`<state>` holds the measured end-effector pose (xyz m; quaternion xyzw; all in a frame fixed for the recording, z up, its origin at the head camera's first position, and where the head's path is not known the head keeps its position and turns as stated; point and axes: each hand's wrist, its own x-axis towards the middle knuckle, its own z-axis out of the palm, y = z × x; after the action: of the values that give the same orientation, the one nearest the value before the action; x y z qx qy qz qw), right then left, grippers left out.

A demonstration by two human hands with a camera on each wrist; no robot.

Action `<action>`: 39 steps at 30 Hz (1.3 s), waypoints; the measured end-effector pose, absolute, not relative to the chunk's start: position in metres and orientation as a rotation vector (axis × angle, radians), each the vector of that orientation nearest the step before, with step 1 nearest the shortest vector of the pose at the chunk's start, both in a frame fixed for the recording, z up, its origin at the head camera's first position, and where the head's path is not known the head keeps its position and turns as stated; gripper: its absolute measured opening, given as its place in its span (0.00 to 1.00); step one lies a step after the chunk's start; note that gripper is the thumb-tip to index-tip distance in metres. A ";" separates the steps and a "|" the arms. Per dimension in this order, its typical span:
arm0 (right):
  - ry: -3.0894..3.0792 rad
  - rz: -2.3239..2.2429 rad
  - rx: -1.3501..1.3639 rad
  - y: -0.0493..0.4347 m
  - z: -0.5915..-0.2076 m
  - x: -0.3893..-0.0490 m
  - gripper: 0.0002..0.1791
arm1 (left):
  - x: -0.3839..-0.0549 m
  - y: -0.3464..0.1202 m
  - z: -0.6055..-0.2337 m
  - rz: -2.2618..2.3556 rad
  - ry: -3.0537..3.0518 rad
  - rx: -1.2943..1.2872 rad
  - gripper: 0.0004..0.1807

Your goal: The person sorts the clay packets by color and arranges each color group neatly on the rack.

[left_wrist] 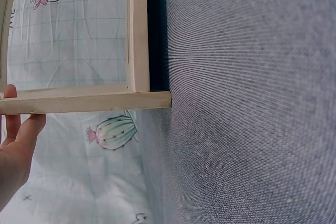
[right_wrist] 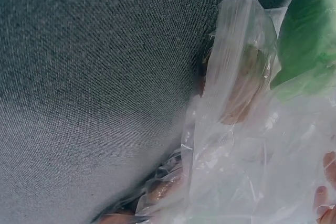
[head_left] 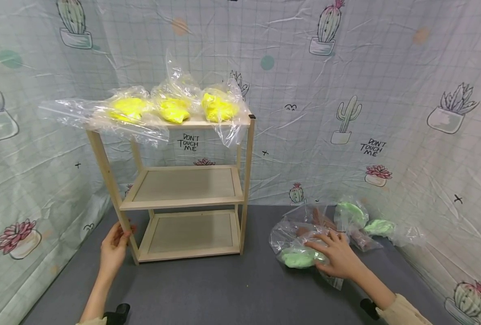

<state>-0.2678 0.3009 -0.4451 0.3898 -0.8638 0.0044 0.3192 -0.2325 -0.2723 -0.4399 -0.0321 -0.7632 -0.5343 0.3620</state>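
A clear plastic bag (head_left: 283,234) is holding a pale green lump (head_left: 299,258), and it is lying on the surface (head_left: 224,289) partly beneath the fingers of the right hand (head_left: 335,255), with the lump just beside the thumb and forefinger. Brown filling (head_left: 323,219) is showing through plastic just beyond those fingertips; which bag is enclosing it, I cannot tell. Farther past the right knuckles, on the little-finger side, a second green bag (head_left: 352,211) and a third green bag (head_left: 380,227) are lying near a bag of brown filling (head_left: 364,241). Well above the left fingers, three clear bags of yellow filling (head_left: 174,110) are sitting side by side on top of a wooden rack (head_left: 247,180), some of their plastic hanging over its front edge.

The right fingers are lying spread apart and slightly bent, touching the bag's plastic; in the right wrist view only bits of them are showing at the edge. The fingers of the left hand (head_left: 114,246) are gripping the rack's front post (head_left: 109,180), thumb on one side and fingertips reaching behind, level with the gap between the middle shelf (head_left: 185,186) and the bottom shelf (head_left: 189,234).
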 end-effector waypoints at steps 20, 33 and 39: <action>-2.131 0.066 0.989 0.285 -0.435 -0.259 0.22 | -0.234 -0.274 -0.440 -1.370 -1.980 -0.056 0.15; -2.008 0.098 0.984 0.265 -0.412 -0.251 0.22 | -0.233 -0.273 -0.440 -1.344 -1.989 -0.052 0.15; -1.917 0.171 0.953 0.249 -0.402 -0.246 0.21 | -0.233 -0.272 -0.440 -1.361 -1.980 -0.052 0.16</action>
<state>-0.2464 0.2493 -0.4016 0.3900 -0.7846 0.0700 0.4768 -0.2326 -0.2725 -0.4395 -0.0204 -0.7683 -0.5283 0.3608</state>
